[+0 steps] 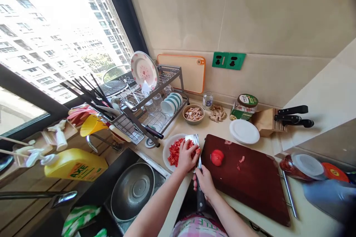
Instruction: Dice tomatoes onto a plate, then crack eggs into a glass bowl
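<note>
My right hand is wrapped round the dark handle of a kitchen knife. Its wide, shiny blade points away from me, at the right rim of a white bowl. Chopped tomato fills much of that bowl. Over the bowl's right side, my left hand lies against the blade, fingers partly spread, with red tomato bits by the fingertips. A piece of tomato sits on the brown cutting board to the right, beside a few small scraps. My left fingers hide part of the blade.
Behind the bowl stand a dish rack, a bowl of garlic, a glass jar and ginger. A white plate and a knife block are behind the board. A wok sits in the sink at left.
</note>
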The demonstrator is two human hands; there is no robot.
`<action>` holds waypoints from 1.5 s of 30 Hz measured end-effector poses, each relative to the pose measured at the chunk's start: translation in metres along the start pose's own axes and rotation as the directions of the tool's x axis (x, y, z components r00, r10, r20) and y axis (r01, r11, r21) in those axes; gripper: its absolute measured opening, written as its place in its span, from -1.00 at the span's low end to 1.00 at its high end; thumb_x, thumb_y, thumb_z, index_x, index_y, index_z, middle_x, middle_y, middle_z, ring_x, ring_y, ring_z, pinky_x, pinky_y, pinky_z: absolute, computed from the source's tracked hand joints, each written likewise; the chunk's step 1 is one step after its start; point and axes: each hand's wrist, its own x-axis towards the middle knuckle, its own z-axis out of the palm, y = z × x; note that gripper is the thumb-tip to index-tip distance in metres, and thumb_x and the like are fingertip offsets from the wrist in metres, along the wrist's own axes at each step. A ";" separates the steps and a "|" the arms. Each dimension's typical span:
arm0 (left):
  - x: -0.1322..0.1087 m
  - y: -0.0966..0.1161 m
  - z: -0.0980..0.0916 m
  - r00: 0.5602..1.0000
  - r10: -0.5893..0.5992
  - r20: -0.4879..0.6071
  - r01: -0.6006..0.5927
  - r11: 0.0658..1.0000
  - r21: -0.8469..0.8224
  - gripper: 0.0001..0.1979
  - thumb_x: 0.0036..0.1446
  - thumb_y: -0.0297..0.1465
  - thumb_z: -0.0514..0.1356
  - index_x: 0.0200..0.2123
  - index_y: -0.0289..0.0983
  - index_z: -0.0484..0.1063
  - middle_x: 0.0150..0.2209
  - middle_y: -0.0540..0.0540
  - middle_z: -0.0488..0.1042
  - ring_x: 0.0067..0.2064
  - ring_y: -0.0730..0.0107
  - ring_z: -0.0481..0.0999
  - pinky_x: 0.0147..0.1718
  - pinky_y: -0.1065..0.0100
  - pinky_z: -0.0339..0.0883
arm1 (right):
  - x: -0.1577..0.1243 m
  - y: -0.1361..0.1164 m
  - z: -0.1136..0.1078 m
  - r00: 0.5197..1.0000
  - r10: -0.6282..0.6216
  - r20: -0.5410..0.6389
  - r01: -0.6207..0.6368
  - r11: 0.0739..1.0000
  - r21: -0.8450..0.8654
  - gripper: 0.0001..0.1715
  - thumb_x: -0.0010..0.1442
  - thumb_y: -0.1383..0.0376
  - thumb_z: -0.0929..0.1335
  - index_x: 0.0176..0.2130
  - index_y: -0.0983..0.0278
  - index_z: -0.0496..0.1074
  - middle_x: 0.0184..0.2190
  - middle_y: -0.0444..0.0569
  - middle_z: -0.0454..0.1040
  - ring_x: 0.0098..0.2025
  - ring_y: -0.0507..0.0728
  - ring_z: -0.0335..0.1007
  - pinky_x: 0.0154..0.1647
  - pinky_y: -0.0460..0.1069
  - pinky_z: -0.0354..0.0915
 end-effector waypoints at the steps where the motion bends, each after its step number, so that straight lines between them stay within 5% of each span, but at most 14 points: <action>1: 0.000 -0.010 -0.002 1.000 -0.020 0.001 0.020 1.000 0.019 -0.70 0.12 -0.25 0.14 -0.09 -0.10 0.50 0.13 -0.18 0.28 0.21 -0.03 0.14 0.16 -0.16 0.05 | 0.004 0.000 0.007 1.000 0.016 0.002 -0.016 1.000 -0.006 -0.54 -0.07 -0.07 0.32 -0.42 0.19 0.09 -0.71 -0.35 0.23 -0.78 -0.08 0.10 -0.83 -0.16 0.11; 5: 0.003 -0.033 -0.004 0.997 -0.078 -0.005 0.078 0.992 0.096 -0.72 0.13 -0.27 0.12 -0.10 -0.08 0.51 0.10 -0.16 0.34 0.18 -0.01 0.20 0.17 -0.16 0.02 | 0.007 0.001 0.014 0.998 0.048 -0.033 -0.050 0.998 -0.041 -0.61 -0.04 -0.01 0.30 -0.40 0.20 0.11 -0.71 -0.34 0.25 -0.77 -0.08 0.13 -0.82 -0.17 0.12; 12: 0.004 -0.038 -0.013 0.990 -0.116 0.081 0.099 0.978 0.185 -0.68 0.13 -0.28 0.11 -0.04 -0.09 0.47 0.17 -0.17 0.28 0.26 -0.12 0.06 0.19 -0.28 -0.19 | 0.008 0.001 0.000 0.996 0.018 -0.089 -0.027 0.994 -0.104 -0.63 -0.01 0.00 0.29 -0.39 0.21 0.13 -0.71 -0.34 0.25 -0.77 -0.07 0.16 -0.81 -0.16 0.13; 18: -0.017 -0.037 -0.021 0.938 0.181 0.294 -0.221 0.969 0.109 -0.48 0.17 -0.13 0.06 0.21 0.04 0.14 0.29 -0.09 0.13 0.33 -0.05 -0.06 0.20 -0.30 -0.35 | 0.011 -0.002 0.016 0.997 0.052 -0.063 -0.056 0.997 -0.062 -0.64 0.01 0.01 0.28 -0.36 0.21 0.14 -0.72 -0.35 0.25 -0.78 -0.06 0.16 -0.82 -0.16 0.13; 26: -0.013 -0.047 -0.002 0.973 -0.009 0.233 -0.062 0.954 0.293 -0.56 0.24 -0.31 -0.04 0.19 0.02 0.21 0.25 -0.05 0.21 0.32 -0.10 -0.02 0.17 -0.36 -0.51 | -0.010 -0.009 -0.002 0.997 0.058 -0.052 -0.065 0.988 -0.143 -0.67 0.02 0.03 0.28 -0.41 0.20 0.13 -0.72 -0.35 0.25 -0.78 -0.08 0.15 -0.83 -0.18 0.12; 33: -0.005 -0.041 0.007 0.968 -0.002 0.252 -0.108 0.899 0.424 -0.57 0.21 -0.39 0.00 0.15 -0.13 0.29 0.27 -0.15 0.17 0.32 -0.14 -0.06 0.17 -0.35 -0.52 | -0.047 -0.018 -0.080 0.998 0.027 -0.051 -0.028 0.999 -0.020 -0.64 0.00 0.01 0.30 -0.42 0.20 0.13 -0.69 -0.33 0.28 -0.77 -0.09 0.12 -0.82 -0.18 0.11; 36: 0.005 -0.006 0.014 0.952 0.102 0.289 -0.192 0.934 0.303 -0.58 0.18 -0.38 0.05 0.13 -0.15 0.31 0.22 -0.19 0.25 0.31 -0.06 0.02 0.23 -0.22 -0.22 | -0.069 -0.013 -0.138 0.989 -0.019 -0.146 0.025 0.999 0.038 -0.58 -0.02 -0.03 0.33 -0.43 0.21 0.13 -0.67 -0.32 0.28 -0.76 -0.10 0.12 -0.81 -0.18 0.10; 40: 0.038 0.060 0.041 0.866 0.273 0.418 -0.304 0.953 0.007 -0.56 0.16 -0.38 0.07 0.14 -0.15 0.27 0.09 -0.16 0.37 0.15 0.14 0.28 0.13 0.09 0.19 | -0.097 0.004 -0.218 0.947 -0.013 -0.321 0.031 0.998 0.051 -0.51 -0.06 -0.10 0.36 -0.47 0.22 0.16 -0.65 -0.28 0.29 -0.74 -0.09 0.13 -0.78 -0.15 0.13; 45: 0.095 0.119 0.101 0.842 0.156 0.517 -0.220 0.973 0.065 -0.61 0.09 -0.47 0.08 0.03 -0.26 0.36 -0.07 -0.23 0.41 -0.02 0.12 0.40 -0.02 0.15 0.29 | -0.110 0.022 -0.276 0.919 0.024 -0.392 -0.005 0.999 0.049 -0.50 -0.09 -0.12 0.36 -0.50 0.22 0.19 -0.67 -0.28 0.28 -0.73 -0.07 0.13 -0.76 -0.13 0.15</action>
